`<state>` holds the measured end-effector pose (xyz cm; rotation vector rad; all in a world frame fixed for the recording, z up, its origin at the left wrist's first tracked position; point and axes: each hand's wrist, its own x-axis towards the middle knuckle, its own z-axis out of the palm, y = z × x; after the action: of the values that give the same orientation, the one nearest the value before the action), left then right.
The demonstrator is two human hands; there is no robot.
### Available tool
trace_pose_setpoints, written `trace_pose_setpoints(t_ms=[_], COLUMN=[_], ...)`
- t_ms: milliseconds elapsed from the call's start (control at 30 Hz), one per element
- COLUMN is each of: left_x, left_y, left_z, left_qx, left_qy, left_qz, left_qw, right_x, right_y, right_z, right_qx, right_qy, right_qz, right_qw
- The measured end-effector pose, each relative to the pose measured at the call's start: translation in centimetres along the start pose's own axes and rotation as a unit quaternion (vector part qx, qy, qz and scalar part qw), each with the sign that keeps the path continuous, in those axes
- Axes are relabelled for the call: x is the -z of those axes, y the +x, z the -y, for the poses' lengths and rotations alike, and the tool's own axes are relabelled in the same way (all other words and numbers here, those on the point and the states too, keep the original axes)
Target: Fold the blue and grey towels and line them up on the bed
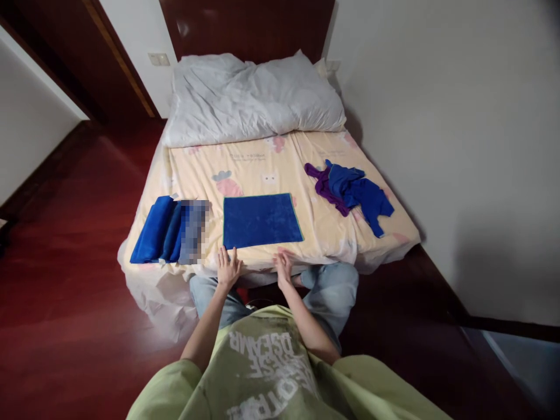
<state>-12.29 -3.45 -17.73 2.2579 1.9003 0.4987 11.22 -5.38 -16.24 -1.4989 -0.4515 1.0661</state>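
A blue towel point(262, 219) with a thin green edge lies flat and spread out on the bed in front of me. My left hand point(228, 268) is at its near left corner, palm down with fingers apart, and holds nothing. Just short of the towel's near edge, my right hand point(283, 265) hovers or rests over the bed's edge with its fingers stretched out, nothing in it. Folded blue cloths point(153, 230) lie side by side at the left, part of them blurred out. To the right, a crumpled blue cloth point(359, 192) overlaps a purple cloth point(326, 189).
The bed point(196, 166) has a cream sheet with printed figures. A grey-white quilt point(254, 99) is bunched near the dark headboard point(249, 26). A white wall point(459, 146) stands to the right. Red-brown floor point(79, 280) shows on the left.
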Motion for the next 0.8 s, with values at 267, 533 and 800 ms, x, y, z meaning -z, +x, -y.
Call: trace_pose_setpoints(t_ms=[267,533,800], left_x=[0.4,0.0,0.4], left_y=[0.0,-0.1,0.1], left_z=[-0.5,-0.4,-0.5], left_qx=[0.013,0.016,0.017], left_qy=[0.012,0.009,0.006], left_qz=[0.016,0.011,0.024], left_qw=[1.000,1.000,1.000], right_x=[-6.1,-8.0,-9.2], right_y=[-0.7,0.5,1.1], right_z=[-0.4,-0.2,0.1], right_qx=[-0.221,-0.247,-0.228], right_qy=[0.310,0.307,0.284], right_qz=[0.029,0.023,0.052], right_qw=[0.924,0.919,0.930])
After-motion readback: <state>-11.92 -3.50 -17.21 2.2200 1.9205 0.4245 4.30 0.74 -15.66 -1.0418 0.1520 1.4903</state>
